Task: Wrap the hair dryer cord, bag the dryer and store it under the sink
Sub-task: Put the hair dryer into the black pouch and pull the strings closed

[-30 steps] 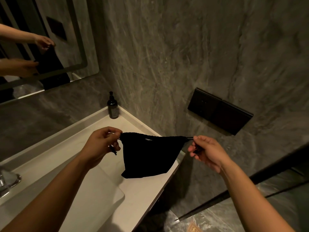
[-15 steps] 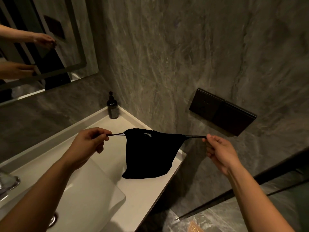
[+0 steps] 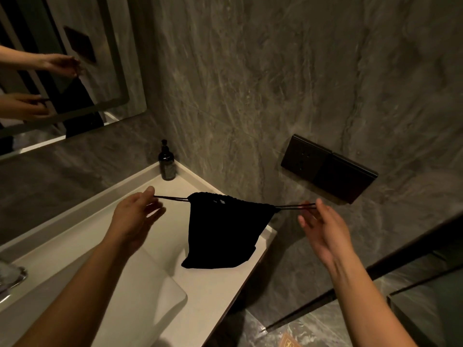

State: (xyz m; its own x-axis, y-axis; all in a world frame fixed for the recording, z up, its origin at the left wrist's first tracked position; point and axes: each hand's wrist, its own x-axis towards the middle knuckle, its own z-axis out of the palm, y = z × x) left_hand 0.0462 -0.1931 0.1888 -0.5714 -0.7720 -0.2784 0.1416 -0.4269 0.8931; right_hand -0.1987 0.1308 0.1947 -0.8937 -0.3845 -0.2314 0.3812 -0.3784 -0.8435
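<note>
1. Head view: black drawstring bag (image 3: 224,234) hung between us over the counter (image 3: 213,291), mouth cinched, cord line running left-right.
2. Left hand (image 3: 135,219) and right hand (image 3: 323,230) each pinched a drawstring loop, remaining fingers spread; both equally near.

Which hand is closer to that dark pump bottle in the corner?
Left. The left hand is just in front of the bottle; the right hand is far off to its right.

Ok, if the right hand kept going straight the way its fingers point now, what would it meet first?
Probably the grey marble wall. The right hand holds the black bag's drawstring, fingers aimed up and slightly left, passing left of the dark wall panel. Depth is hard to judge from this single view.
</note>
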